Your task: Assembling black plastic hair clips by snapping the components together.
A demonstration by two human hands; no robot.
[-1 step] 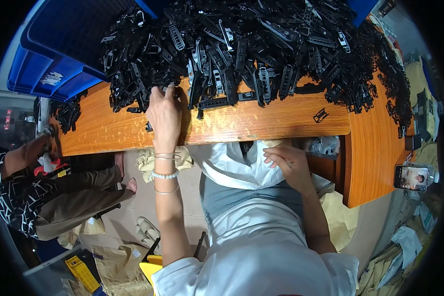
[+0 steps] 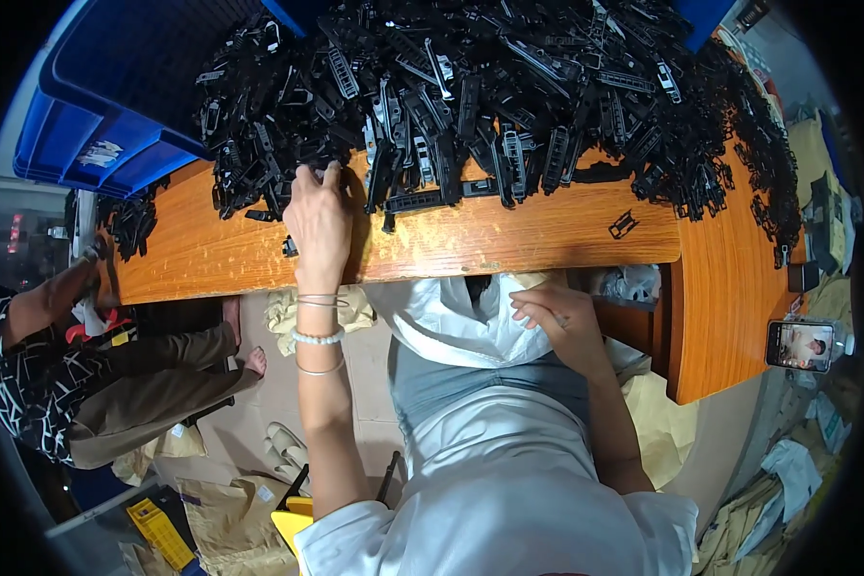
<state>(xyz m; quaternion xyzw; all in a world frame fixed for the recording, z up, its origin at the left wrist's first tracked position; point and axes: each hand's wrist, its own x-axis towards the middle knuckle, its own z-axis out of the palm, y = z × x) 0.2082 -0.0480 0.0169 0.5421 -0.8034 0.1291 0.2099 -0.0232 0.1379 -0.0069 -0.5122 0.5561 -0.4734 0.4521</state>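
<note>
Left of frame centre, left hand (image 2: 319, 223) bent at black parts (image 2: 468, 104); right hand (image 2: 564, 324) half-curled; grips unclear. White bag (image 2: 438, 331) close, seemingly for reach.

this looks like a workshop. a great big heap of little black parts (image 2: 461, 101) covers much of a wooden table (image 2: 528, 235). a big blue bin (image 2: 110, 149) is next to the heap. brown bags (image 2: 235, 523) lie on the floor near a yellow basket (image 2: 159, 533), and another person (image 2: 29, 384) is by the table's left end.
</note>
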